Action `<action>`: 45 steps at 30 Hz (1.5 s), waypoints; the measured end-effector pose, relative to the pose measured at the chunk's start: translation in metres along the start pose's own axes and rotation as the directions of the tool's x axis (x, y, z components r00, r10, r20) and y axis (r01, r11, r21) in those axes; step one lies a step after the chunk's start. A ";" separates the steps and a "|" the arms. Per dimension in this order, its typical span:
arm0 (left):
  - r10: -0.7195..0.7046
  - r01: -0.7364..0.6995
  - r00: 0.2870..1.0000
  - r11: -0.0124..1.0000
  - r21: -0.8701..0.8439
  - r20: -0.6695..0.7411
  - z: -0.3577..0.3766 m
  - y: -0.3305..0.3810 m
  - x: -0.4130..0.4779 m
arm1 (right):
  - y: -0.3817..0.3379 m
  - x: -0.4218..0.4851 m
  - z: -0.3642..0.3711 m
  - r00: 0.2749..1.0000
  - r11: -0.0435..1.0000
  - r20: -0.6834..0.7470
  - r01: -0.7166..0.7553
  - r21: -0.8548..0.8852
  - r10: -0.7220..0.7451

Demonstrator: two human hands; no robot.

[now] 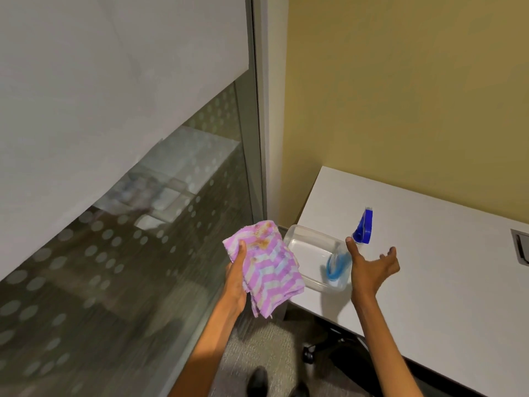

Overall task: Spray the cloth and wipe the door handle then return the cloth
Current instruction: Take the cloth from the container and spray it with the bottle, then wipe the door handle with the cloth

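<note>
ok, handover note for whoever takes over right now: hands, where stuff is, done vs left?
Left hand: shut on the pink striped cloth, held folded in the air beside the table's left edge.
Right hand: open, empty, fingers spread, reaching toward the spray bottle.
Spray bottle: on the white table, just past the clear plastic tub, not gripped.
Tub: at the table's left corner, with something blue at its right end; too blurred to identify.
Done: cloth picked up.
Left: probably everything else: grab the bottle, spray the cloth, wipe the door handle (not in view), return the cloth.
</note>
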State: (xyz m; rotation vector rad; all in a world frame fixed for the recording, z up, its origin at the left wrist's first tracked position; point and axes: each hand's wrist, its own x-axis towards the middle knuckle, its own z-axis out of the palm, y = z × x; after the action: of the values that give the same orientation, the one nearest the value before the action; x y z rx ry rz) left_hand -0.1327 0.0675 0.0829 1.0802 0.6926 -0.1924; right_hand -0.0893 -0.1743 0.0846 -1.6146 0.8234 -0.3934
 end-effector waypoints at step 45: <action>0.440 -0.470 0.862 0.880 -0.069 -0.253 -0.278 -0.073 -0.374 | -0.002 -0.467 -0.105 0.020 0.965 0.977 -0.163 -0.207 0.213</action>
State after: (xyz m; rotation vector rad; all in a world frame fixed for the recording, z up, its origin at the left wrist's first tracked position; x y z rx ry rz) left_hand -0.5751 0.2036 0.1755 1.1210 0.6244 0.3903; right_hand -0.4803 0.0770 0.1986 -1.2971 -0.1437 0.9941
